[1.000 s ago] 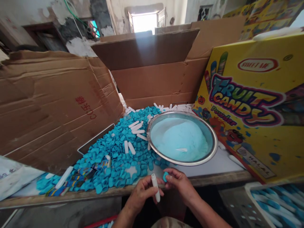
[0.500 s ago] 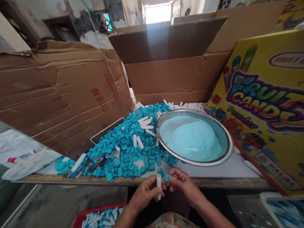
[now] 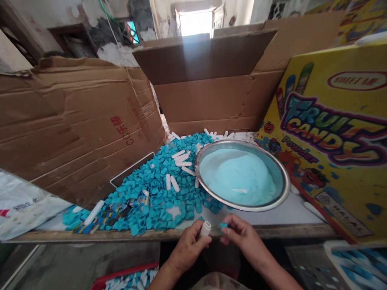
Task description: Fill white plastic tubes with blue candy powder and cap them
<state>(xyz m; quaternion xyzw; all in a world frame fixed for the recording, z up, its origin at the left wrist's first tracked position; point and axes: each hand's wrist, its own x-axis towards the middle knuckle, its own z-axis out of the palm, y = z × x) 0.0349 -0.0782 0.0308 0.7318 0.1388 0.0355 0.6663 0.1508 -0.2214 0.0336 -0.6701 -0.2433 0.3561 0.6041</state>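
My left hand (image 3: 191, 242) is closed around a white plastic tube (image 3: 205, 228), its open mouth tipped up and away from me. To its right, my right hand (image 3: 238, 233) pinches a small blue cap (image 3: 223, 226), which is apart from the tube. Both hands are at the table's front edge. Just beyond them stands a metal bowl (image 3: 286, 193) with pale blue powder (image 3: 246, 173) in it and a white piece lying on the powder. A heap of blue caps (image 3: 145, 217) spreads to the left, with several white tubes (image 3: 174, 183) on top.
Brown cardboard (image 3: 75, 133) walls in the left, and another cardboard box (image 3: 205, 100) stands behind. A yellow candy carton (image 3: 338, 177) leans at the right. Below the table are a red crate (image 3: 104, 280) of tubes and a white-rimmed bin (image 3: 335, 257).
The tube has tilted from upright so its mouth faces more toward the camera. My right hand has moved slightly right with the cap, widening the gap. The camera view has shifted a little.
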